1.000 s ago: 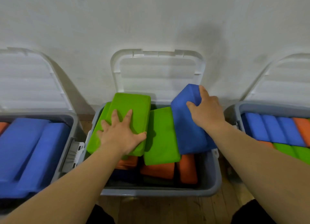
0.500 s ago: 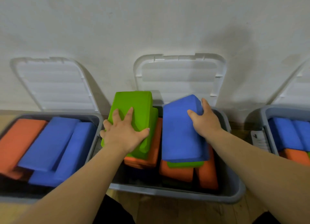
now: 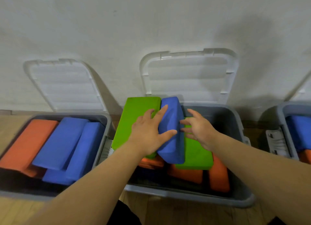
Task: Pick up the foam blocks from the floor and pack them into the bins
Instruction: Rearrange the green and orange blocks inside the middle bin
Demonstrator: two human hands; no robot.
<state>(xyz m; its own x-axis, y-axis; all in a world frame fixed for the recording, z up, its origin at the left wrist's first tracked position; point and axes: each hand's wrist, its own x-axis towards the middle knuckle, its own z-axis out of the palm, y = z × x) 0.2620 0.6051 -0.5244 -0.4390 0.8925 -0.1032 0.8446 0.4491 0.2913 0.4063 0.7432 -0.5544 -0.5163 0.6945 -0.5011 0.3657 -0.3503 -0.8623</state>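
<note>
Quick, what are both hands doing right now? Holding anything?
Left hand: open, flat fingers pressing on the blue block and left green block.
Right hand: open, fingers spread beside the blue block, gripping nothing.

Spreads left hand (image 3: 148, 137) flat across green block (image 3: 133, 120) and tilted blue block (image 3: 173, 149) in middle bin (image 3: 185, 195); holds right hand (image 3: 200, 132), fingers loose, at blue block's right side, over second green block (image 3: 195, 155) and orange blocks (image 3: 218, 177).

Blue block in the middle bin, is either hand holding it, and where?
Neither grips the blue block: the left hand lies flat on its top face, the right hand touches its right edge.
</note>
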